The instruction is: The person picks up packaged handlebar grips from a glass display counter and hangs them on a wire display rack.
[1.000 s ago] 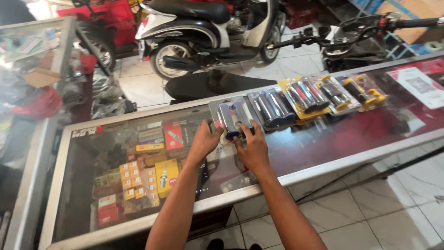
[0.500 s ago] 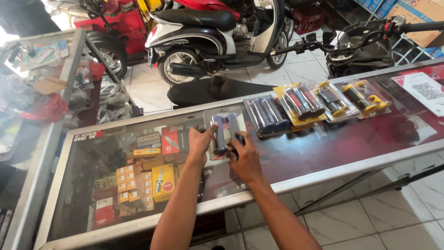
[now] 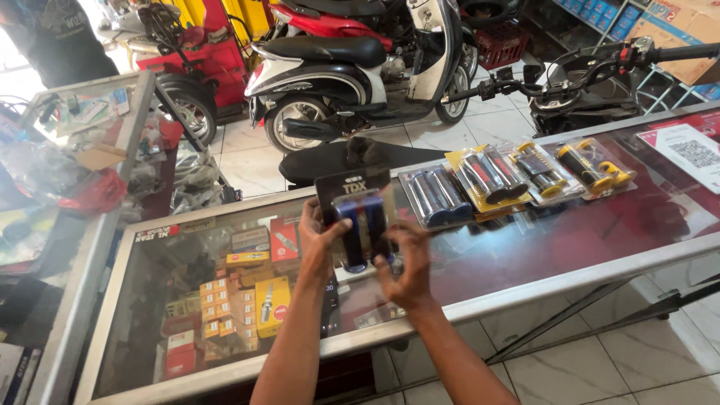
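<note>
My left hand [image 3: 319,241] and my right hand [image 3: 405,264] hold up a clear blister pack of two dark blue handlebar grips [image 3: 360,223] with a black header card, tilted up off the glass counter [image 3: 525,259]. The left hand grips its left edge, the right hand its lower right corner. On the counter to the right lie more grip packs in a row: a grey pair [image 3: 435,196], a black pair on a yellow card [image 3: 486,177], a black-and-gold pair [image 3: 541,172] and a black-and-yellow pair [image 3: 589,166].
Under the glass sit yellow and red small boxes [image 3: 247,300]. A white paper sheet [image 3: 690,154] lies at the counter's right end. Beyond the counter stand scooters [image 3: 352,67]; a handlebar [image 3: 600,64] reaches in from the right. Another glass case [image 3: 67,165] stands at left, with a person behind it.
Both hands lifted the blue grip pack from flat on the counter and tipped it upright toward me. The other packs stayed where they were.
</note>
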